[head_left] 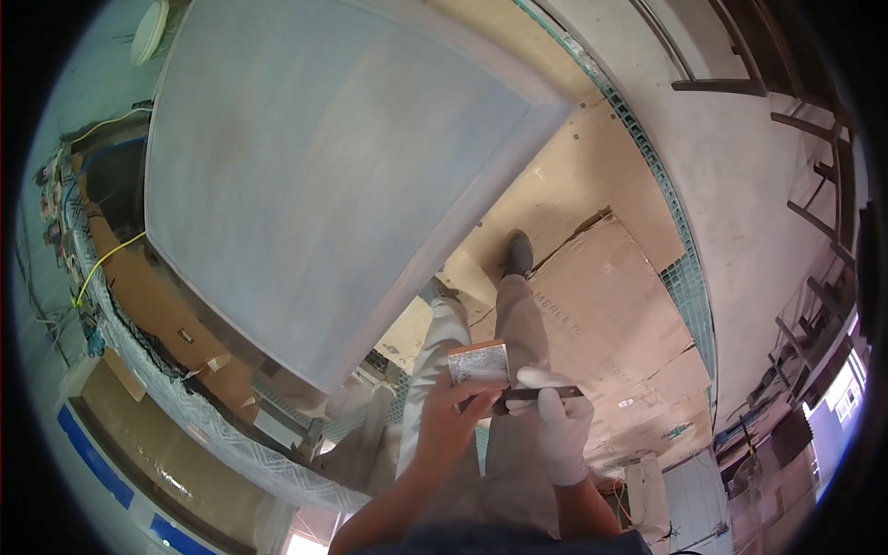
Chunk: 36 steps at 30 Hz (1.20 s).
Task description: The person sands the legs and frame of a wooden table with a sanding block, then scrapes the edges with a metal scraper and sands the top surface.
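In front of my lap, my bare left hand (450, 414) is closed around a small rectangular block (481, 365) with a whitish-grey, worn face and an orange edge; it looks like a sanding block. My right hand (564, 421), in a white glove, grips a dark, narrow flat tool (529, 394) by its right part. The tool lies across the near edge of the block, and its left end reaches my left fingers. Its exact kind is hard to make out. Beyond my hands stands a large pale grey-blue panel or box (342, 176) with smooth faces.
Flattened cardboard (601, 314) covers the floor under my feet, beside green grating (686, 291). At left, a ledge wrapped in clear plastic (222, 444) curves past cardboard and a yellow cable (106, 257). Dark metal racks (819, 203) line the right side.
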Each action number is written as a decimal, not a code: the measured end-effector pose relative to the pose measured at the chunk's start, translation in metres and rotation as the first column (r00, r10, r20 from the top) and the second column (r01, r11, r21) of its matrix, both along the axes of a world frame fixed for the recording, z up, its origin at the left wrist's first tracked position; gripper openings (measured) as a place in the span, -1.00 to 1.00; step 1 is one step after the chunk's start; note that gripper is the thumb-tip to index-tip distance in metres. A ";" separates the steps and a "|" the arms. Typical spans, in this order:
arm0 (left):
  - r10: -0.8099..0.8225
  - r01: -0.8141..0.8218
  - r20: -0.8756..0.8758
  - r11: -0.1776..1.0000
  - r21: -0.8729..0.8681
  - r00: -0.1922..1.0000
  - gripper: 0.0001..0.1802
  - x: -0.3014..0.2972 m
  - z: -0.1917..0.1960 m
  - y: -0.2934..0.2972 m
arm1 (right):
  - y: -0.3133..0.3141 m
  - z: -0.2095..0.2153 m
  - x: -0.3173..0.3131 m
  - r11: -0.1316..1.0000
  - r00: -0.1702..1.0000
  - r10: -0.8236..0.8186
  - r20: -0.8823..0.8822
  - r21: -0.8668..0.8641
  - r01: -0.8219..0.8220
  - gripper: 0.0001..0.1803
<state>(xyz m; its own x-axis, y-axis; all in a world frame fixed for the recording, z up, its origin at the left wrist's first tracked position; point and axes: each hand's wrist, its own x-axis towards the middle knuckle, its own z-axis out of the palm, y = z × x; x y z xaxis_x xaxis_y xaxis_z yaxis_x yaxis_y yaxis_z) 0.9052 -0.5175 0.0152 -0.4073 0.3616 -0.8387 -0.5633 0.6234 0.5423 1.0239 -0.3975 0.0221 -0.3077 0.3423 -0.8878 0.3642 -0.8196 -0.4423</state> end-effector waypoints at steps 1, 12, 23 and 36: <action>-0.025 0.025 -0.020 1.000 -0.015 0.999 -0.82 -0.004 0.000 0.003 | 0.000 -0.002 -0.001 0.999 0.998 -0.037 -0.052 0.026 0.039 -0.70; 0.141 -0.138 0.210 0.990 -0.030 0.967 -0.79 -0.019 -0.021 0.025 | 0.030 -0.016 -0.013 0.846 0.910 0.328 -0.255 0.508 -0.163 -0.70; 0.287 -0.303 0.266 0.953 0.022 0.920 -0.85 -0.021 -0.035 0.057 | 0.059 -0.025 -0.019 0.711 0.890 0.426 -0.163 0.669 -0.217 -0.70; 0.225 -0.224 -0.024 0.974 0.032 0.974 -0.83 -0.018 -0.046 0.094 | 0.086 -0.032 -0.041 0.589 0.831 0.556 0.038 0.687 -0.426 -0.56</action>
